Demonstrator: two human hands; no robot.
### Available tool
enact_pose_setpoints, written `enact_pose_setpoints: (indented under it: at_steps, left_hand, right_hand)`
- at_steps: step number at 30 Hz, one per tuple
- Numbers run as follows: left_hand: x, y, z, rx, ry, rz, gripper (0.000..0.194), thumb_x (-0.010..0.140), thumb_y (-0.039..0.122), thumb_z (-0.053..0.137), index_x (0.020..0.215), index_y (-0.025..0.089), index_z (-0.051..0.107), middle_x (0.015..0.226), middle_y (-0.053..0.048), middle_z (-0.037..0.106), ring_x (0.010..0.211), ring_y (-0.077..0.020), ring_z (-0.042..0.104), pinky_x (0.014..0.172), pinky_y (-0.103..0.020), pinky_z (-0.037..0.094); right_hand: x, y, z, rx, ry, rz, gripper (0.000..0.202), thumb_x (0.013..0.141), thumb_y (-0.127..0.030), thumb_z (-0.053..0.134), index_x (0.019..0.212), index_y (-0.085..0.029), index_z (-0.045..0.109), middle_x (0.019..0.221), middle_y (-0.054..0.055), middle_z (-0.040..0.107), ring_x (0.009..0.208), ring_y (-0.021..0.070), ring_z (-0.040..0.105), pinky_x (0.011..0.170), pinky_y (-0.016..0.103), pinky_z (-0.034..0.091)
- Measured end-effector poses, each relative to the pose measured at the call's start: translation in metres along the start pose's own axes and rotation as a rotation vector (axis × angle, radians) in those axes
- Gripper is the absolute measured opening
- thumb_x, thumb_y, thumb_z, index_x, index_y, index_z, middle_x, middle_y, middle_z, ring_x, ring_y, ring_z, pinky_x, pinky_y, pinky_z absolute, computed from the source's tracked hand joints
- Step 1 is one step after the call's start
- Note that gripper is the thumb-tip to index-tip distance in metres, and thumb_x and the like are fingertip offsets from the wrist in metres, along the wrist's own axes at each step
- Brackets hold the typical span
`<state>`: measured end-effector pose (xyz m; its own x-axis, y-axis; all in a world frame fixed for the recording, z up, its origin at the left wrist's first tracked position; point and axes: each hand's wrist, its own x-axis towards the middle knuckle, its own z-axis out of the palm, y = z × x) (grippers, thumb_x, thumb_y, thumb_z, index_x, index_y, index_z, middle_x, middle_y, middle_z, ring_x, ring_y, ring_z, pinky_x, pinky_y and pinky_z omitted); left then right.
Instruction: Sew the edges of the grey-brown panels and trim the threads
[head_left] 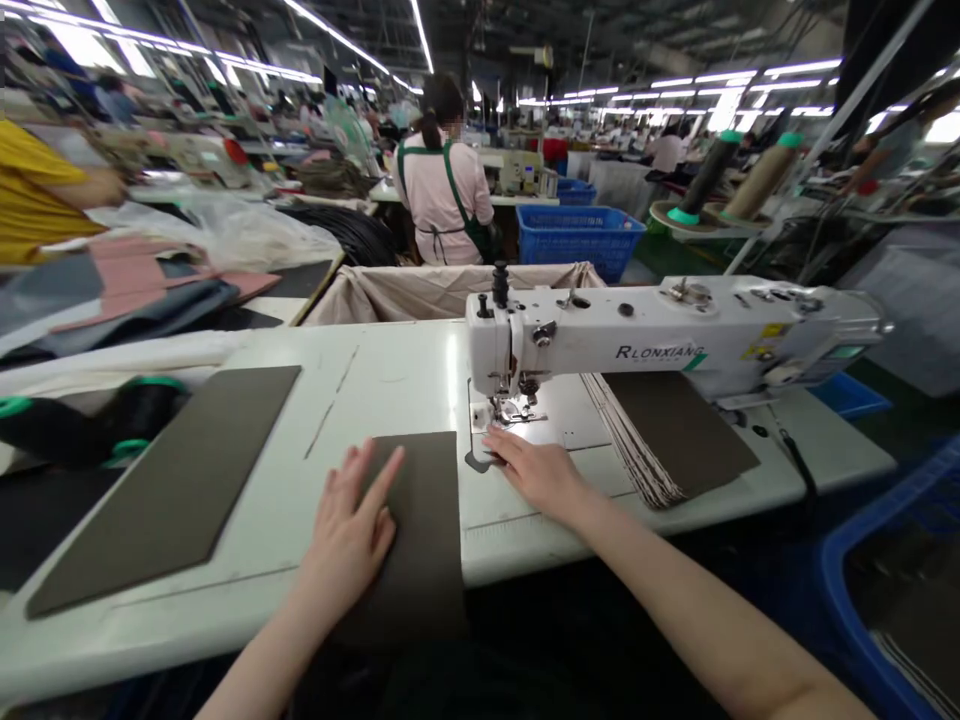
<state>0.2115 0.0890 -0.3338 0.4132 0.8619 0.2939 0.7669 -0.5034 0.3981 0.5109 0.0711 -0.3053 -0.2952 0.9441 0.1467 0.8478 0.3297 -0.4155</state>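
A dark olive-grey fabric panel [426, 500] lies on the sewing table and hangs over its front edge. My left hand [352, 525] rests on the panel's left side, fingers stretched and spread. Just in front of the needle area of a white sewing machine [585, 335] is my right hand [541, 478]. Its fingers are pressed together beside a small dark metal plate [478, 461]; whatever is between the fingertips, if anything, is too small to make out. The presser foot [498, 408] stands right behind those fingertips, with no fabric visible under it.
A stack of similar panels [679, 430] lies under the machine arm at right. More dark panels [180, 470] lie at left, near black thread cones [146, 410]. A fabric-lined bin [397, 290] stands behind the table, a blue crate [847, 560] at right. A co-worker [442, 190] sits ahead.
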Motion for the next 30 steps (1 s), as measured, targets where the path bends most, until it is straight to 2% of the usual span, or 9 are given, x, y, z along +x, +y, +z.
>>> enact_pose_setpoints:
  at_steps: [2, 4, 7, 10, 15, 21, 30]
  left_hand:
    - [0.005, -0.002, 0.009, 0.09, -0.183, 0.21, 0.061, 0.095, 0.021, 0.041, 0.151, 0.035, 0.025, 0.159, 0.0, 0.024, 0.145, -0.0265, 0.024, 0.118, -0.051, 0.02]
    - [0.013, 0.0, 0.015, 0.132, -0.295, 0.274, 0.059, 0.097, 0.028, 0.04, 0.152, 0.034, 0.021, 0.157, 0.001, 0.03, 0.143, -0.0245, 0.03, 0.118, -0.048, 0.023]
    - [0.029, 0.006, 0.017, 0.187, -0.304, 0.269, 0.061, 0.097, 0.042, 0.043, 0.153, 0.033, 0.021, 0.157, -0.002, 0.031, 0.142, -0.0274, 0.031, 0.115, -0.047, 0.027]
    - [0.05, 0.015, 0.018, 0.185, -0.314, 0.293, 0.059, 0.095, 0.048, 0.044, 0.151, 0.034, 0.028, 0.153, -0.004, 0.038, 0.139, -0.0295, 0.036, 0.11, -0.048, 0.032]
    - [0.079, 0.031, 0.026, 0.091, -0.353, 0.396, 0.062, 0.093, 0.051, 0.048, 0.149, 0.03, 0.032, 0.157, -0.003, 0.032, 0.143, -0.0283, 0.029, 0.118, -0.05, 0.019]
    - [0.083, 0.038, 0.033, 0.099, -0.345, 0.393, 0.064, 0.093, 0.052, 0.048, 0.15, 0.031, 0.029, 0.157, -0.002, 0.031, 0.144, -0.028, 0.028, 0.118, -0.051, 0.02]
    - [0.083, 0.04, 0.035, 0.104, -0.334, 0.38, 0.067, 0.091, 0.052, 0.051, 0.151, 0.033, 0.028, 0.157, -0.001, 0.032, 0.143, -0.0291, 0.029, 0.117, -0.05, 0.021]
  right_hand:
    - [0.016, 0.012, 0.006, -0.148, -0.041, 0.012, 0.048, 0.095, -0.023, 0.046, 0.142, -0.033, 0.041, 0.151, -0.002, 0.04, 0.097, 0.0238, 0.067, 0.073, 0.035, 0.053]
    - [0.022, 0.021, 0.01, -0.209, -0.067, 0.001, 0.05, 0.094, -0.023, 0.047, 0.143, -0.033, 0.041, 0.151, -0.003, 0.041, 0.096, 0.0233, 0.068, 0.072, 0.034, 0.053]
    - [0.016, 0.029, 0.011, -0.202, -0.054, -0.007, 0.048, 0.095, -0.026, 0.045, 0.142, -0.032, 0.043, 0.149, -0.004, 0.044, 0.103, 0.0226, 0.066, 0.077, 0.033, 0.052]
    - [0.011, 0.033, 0.012, -0.172, -0.033, 0.007, 0.047, 0.094, -0.025, 0.045, 0.142, -0.029, 0.044, 0.147, -0.002, 0.046, 0.105, 0.0226, 0.064, 0.083, 0.034, 0.051]
    - [0.012, 0.035, 0.015, -0.106, -0.011, 0.008, 0.047, 0.093, -0.021, 0.047, 0.14, -0.026, 0.047, 0.146, -0.001, 0.047, 0.118, 0.0214, 0.058, 0.096, 0.034, 0.047]
    - [0.014, 0.038, 0.015, -0.068, -0.011, -0.002, 0.049, 0.092, -0.019, 0.047, 0.14, -0.026, 0.046, 0.146, -0.001, 0.048, 0.122, 0.0209, 0.055, 0.099, 0.035, 0.046]
    - [0.016, 0.039, 0.017, -0.044, -0.018, -0.003, 0.052, 0.091, -0.017, 0.047, 0.142, -0.026, 0.045, 0.147, 0.0, 0.047, 0.123, 0.0205, 0.053, 0.1, 0.035, 0.046]
